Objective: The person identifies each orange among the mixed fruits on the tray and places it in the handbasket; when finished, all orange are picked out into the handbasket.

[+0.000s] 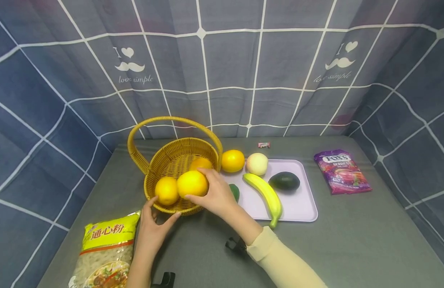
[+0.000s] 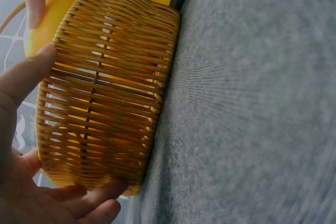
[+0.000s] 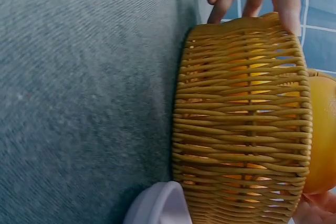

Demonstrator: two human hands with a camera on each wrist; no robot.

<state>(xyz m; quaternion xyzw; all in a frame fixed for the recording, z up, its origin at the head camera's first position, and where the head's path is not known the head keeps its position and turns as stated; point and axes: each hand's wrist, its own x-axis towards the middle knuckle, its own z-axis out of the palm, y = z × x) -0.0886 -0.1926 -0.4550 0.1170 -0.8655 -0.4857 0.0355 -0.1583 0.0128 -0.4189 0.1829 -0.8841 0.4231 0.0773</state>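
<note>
A woven yellow-brown basket (image 1: 171,160) with a tall handle stands left of centre in the head view. My right hand (image 1: 218,194) holds an orange (image 1: 192,184) over the basket's near side, thumb and fingers on either side of it. Two more oranges lie inside: one orange (image 1: 166,191) at the left and another orange (image 1: 201,163) behind, partly covered. My left hand (image 1: 152,228) grips the near left of the basket. In the left wrist view its thumb presses on the rim and its fingers lie against the wicker wall (image 2: 115,87).
Right of the basket is a lilac tray (image 1: 310,208) with a banana (image 1: 266,196), an avocado (image 1: 284,181), a pale round fruit (image 1: 257,164), an orange (image 1: 233,161) and a half-hidden green item (image 1: 234,192). Around them lie a pasta bag (image 1: 108,248), a candy bag (image 1: 341,172) and a small wrapped sweet (image 1: 264,145).
</note>
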